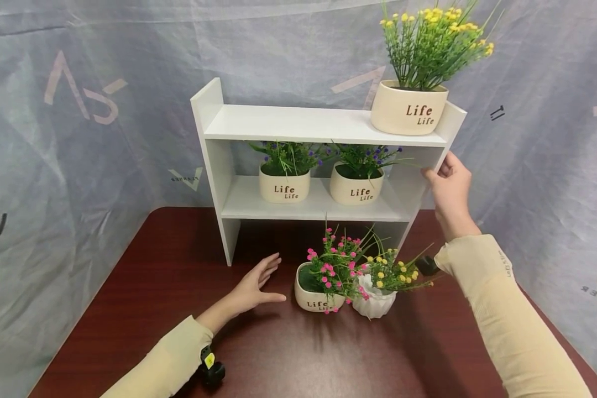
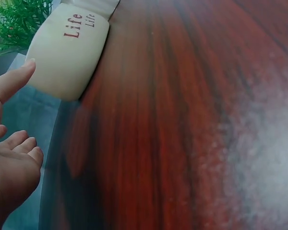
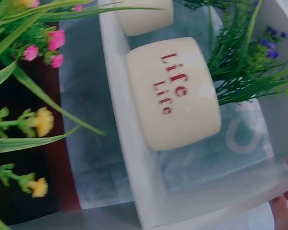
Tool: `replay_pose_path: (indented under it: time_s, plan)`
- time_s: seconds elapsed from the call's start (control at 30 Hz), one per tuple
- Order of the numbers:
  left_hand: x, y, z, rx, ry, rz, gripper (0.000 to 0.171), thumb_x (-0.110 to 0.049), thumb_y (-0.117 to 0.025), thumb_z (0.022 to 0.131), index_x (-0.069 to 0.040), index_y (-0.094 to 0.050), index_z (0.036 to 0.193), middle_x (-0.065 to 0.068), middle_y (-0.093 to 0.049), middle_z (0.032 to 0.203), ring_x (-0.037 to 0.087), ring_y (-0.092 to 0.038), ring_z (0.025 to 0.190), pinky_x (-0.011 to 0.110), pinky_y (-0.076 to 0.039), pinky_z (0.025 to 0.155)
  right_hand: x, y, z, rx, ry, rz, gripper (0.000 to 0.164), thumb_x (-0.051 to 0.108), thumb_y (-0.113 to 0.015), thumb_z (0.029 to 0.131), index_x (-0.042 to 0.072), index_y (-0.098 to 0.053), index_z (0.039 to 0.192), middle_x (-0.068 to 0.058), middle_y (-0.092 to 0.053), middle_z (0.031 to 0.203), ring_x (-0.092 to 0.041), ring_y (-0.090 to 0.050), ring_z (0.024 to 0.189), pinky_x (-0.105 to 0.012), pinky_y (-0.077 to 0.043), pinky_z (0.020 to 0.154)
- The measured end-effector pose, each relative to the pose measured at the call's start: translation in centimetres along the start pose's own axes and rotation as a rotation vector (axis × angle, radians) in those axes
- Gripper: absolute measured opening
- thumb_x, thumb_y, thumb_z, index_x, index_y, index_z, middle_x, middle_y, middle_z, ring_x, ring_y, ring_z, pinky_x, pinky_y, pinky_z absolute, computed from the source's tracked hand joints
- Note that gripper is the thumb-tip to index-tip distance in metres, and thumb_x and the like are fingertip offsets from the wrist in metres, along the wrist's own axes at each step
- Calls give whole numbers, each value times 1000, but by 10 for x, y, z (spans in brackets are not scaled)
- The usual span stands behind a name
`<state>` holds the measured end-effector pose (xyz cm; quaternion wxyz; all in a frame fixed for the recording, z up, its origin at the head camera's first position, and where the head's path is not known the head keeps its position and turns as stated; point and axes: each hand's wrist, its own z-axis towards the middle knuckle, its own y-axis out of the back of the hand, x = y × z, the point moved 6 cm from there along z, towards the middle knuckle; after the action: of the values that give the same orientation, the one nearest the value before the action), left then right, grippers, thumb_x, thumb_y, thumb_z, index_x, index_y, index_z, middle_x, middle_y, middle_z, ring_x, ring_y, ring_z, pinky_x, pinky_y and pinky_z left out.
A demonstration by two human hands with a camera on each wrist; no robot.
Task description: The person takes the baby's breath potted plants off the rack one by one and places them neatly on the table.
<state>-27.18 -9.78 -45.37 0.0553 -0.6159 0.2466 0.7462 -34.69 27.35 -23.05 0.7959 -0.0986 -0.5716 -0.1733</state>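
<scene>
A small white two-tier shelf (image 1: 298, 122) stands on the table. My right hand (image 1: 450, 185) pinches the edge of its right side panel, thumb toward the inside; in the right wrist view only some fingertips (image 3: 284, 208) show at that panel. With fingers spread, my left hand (image 1: 251, 290) hovers left of a cream "Life" pot (image 1: 308, 300) of pink flowers, apart from it in the head view. The left wrist view shows this pot (image 2: 67, 57) beyond the thumb. Touching its right side is a white faceted pot (image 1: 375, 305) with yellow flowers.
On the shelf's top right sits a cream pot (image 1: 403, 110) of tall yellow flowers. Two cream pots with purple flowers, one left (image 1: 284, 188) and one right (image 1: 356, 189), stand on the middle board. Grey cloth (image 1: 129, 138) hangs around the dark red table (image 1: 278, 354).
</scene>
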Motion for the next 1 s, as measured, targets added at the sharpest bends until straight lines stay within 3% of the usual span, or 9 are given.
replay_pose_path:
  time_s: [0.1,0.57,0.8,1.0]
  plan:
    - [-2,2,-2,-5,-8,-2,94,-9,-80,79,-4,-22,153,26,-28,155,43,-28,144,57,-24,117,8,0,3,-10,18,68,55,-11,-53,87,12,-56,136,-10,-58,138,-11,-58,120,-28,-44,106]
    - [-47,19,1,-30,-148,88,79,-6,-74,84,-3,-31,149,21,-36,153,37,-34,143,53,-28,116,24,-1,9,-15,42,-52,54,-6,-55,89,16,-54,139,-8,-60,136,-9,-58,118,-29,-45,103]
    - [-90,31,8,-52,-217,102,64,-3,-67,89,-2,-38,146,19,-43,149,34,-38,141,50,-31,117,26,1,10,-38,58,-57,49,-5,-54,89,12,-58,134,-2,-65,125,-4,-60,108,-22,-47,94]
    - [-146,36,20,-37,-313,87,52,-1,-62,92,1,-45,141,19,-50,144,31,-47,136,41,-38,114,26,0,12,-41,93,-140,43,-2,-53,92,10,-58,133,-3,-65,125,-4,-60,107,-21,-48,94]
